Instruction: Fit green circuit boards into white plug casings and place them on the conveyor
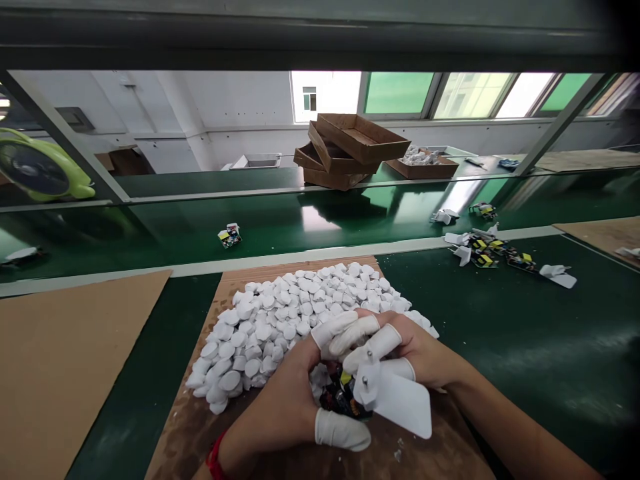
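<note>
In the head view, my left hand [295, 387] is closed around a small circuit board [340, 397] with yellow and dark parts, its thumb along the near side. A white plug piece with two metal pins [367, 387] and a flat white plate [403, 403] is at the board's right end. My right hand [407, 340] reaches over from the right, its fingers bent against the board and plug piece; its fingertips partly overlap the left ones. White finger cots cover several fingers. Just beyond both hands lies a heap of small round white caps [285, 317].
Brown cardboard [185, 413] lies beneath the heap. More boards with white plug pieces [483, 253] lie to the right. One board [230, 235] sits on the green conveyor belt [150, 227]. Stacked brown trays [345, 150] stand behind, and a green fan [43, 163] is at left.
</note>
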A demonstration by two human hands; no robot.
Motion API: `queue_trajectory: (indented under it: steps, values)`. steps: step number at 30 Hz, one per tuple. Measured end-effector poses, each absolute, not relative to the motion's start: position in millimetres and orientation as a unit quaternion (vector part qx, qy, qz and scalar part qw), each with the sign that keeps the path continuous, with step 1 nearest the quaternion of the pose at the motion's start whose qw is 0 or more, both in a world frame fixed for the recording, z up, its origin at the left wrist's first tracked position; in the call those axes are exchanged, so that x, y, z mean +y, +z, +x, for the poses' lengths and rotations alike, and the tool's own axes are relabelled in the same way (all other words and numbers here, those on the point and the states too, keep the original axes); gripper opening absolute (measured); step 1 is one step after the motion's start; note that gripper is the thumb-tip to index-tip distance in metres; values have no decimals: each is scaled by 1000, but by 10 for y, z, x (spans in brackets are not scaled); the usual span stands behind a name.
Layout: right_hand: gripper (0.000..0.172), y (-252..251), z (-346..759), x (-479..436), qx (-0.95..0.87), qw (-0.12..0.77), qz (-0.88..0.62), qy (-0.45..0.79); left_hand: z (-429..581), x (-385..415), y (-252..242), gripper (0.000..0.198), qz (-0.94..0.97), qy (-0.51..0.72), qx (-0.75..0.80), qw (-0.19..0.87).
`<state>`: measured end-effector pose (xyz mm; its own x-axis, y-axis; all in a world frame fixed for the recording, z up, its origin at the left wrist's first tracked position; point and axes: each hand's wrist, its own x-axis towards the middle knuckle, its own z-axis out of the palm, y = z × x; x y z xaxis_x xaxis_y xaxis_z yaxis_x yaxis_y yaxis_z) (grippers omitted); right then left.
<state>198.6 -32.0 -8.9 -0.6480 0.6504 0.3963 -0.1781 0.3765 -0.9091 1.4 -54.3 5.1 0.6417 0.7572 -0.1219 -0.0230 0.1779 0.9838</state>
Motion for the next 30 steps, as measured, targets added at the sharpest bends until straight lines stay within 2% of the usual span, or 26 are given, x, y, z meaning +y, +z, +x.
queue_trajectory:
  steps: [5,9,13,17,22,30]
  values:
    - [33,-34,1850,-328,-787,336,-132,501,25,-556,111,94,643,207,404,617]
    - [39,-36,1836,-334,-778,343,-155,504,38,-562,77,92,590,202,400,672]
    - [34,-61,1929,-343,-762,351,-168,518,18,-547,63,96,534,246,352,729]
    - [40,-57,1972,-357,-765,338,-177,519,1,-523,63,88,501,289,305,756]
    - [22,-48,1926,-373,-756,374,-196,499,3,-518,16,89,510,293,294,753]
    - [18,-53,1941,-390,-712,407,-200,536,-29,-524,-77,90,533,296,310,729]
